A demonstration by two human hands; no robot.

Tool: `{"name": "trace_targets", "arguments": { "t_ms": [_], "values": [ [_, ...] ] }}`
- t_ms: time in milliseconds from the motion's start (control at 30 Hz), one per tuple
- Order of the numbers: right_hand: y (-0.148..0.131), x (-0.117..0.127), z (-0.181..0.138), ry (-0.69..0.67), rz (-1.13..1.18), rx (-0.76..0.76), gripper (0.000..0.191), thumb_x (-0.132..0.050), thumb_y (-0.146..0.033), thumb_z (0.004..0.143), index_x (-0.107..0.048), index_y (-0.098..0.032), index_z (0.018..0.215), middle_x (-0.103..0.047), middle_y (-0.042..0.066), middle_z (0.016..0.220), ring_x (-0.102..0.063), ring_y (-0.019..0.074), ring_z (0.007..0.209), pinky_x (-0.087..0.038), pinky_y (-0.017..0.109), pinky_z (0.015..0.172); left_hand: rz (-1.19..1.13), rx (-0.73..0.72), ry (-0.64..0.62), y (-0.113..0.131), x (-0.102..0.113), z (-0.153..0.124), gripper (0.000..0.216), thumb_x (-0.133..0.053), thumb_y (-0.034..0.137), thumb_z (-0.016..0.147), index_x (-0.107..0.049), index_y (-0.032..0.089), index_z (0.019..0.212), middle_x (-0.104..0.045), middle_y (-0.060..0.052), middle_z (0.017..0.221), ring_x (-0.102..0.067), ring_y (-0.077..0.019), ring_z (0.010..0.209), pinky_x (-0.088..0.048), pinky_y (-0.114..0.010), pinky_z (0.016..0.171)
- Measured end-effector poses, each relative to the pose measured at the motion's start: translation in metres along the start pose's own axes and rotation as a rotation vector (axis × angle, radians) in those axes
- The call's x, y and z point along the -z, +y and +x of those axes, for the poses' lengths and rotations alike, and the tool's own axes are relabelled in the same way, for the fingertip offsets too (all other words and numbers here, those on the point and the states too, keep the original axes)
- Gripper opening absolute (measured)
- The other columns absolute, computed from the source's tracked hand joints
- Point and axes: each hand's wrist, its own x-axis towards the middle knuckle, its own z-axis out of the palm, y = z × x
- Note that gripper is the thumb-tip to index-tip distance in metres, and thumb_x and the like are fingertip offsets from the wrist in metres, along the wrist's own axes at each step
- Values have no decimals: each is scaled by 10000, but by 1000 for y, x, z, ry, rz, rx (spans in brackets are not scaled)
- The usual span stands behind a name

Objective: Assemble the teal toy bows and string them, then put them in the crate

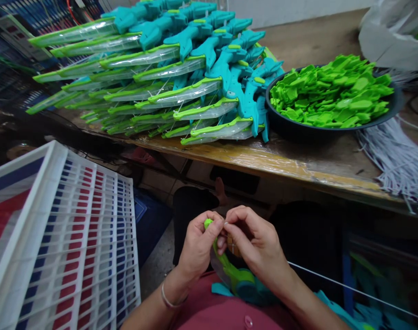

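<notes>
In front of my lap, my left hand (201, 245) grips the tip of a green-and-teal plastic piece (234, 275) with a curved green arm. Its teal end lies against my dark red shirt, partly hidden by my right hand (255, 240). Thumb and forefinger of that hand are pinched at a thin white cord, close beside the green tip. More white cord (349, 286) stretches away to the lower right from behind my right wrist. Whether it joins the pinched end is hidden.
On the wooden bench (250, 158) stands a tall stack of similar green-and-teal pieces (195, 68). Right of it are a dark bowl (298, 128) heaped with green plastic parts (332, 91) and a bundle of white cords (394, 156). A white slatted crate (131, 220) stands at left.
</notes>
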Motion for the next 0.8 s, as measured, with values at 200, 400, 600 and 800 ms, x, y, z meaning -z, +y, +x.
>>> {"name": "trace_targets", "arguments": {
  "t_ms": [200,400,600,800],
  "values": [
    [-2,1,3,61,-312,303,130,-591,-90,977,-679,-178,940,-614,22,887,-633,112,775,-527,217,683,-57,12,-59,4,3,0,261,-718,328,926,-607,145,776,-519,36,650,-485,-58,483,-440,-158,436],
    [3,-3,-2,107,-401,394,141,-569,-50,975,-667,-149,956,-616,36,860,-612,116,749,-506,226,662,-71,-1,-73,5,1,1,293,-715,344,927,-609,135,751,-505,34,650,-466,-51,481,-428,-154,436],
    [8,-2,-3,148,-690,543,143,-569,-39,959,-611,-130,857,-592,63,805,-557,158,735,-451,278,632,-51,13,-37,2,-2,2,290,-685,346,953,-591,150,762,-496,40,637,-458,-58,483,-404,-152,430],
    [9,-2,-4,161,-699,558,139,-560,-43,970,-600,-132,871,-584,57,800,-547,153,727,-445,275,627,-46,-3,-56,3,-2,0,291,-642,356,983,-594,151,782,-502,32,666,-462,-60,500,-401,-157,445]
  ]
}}
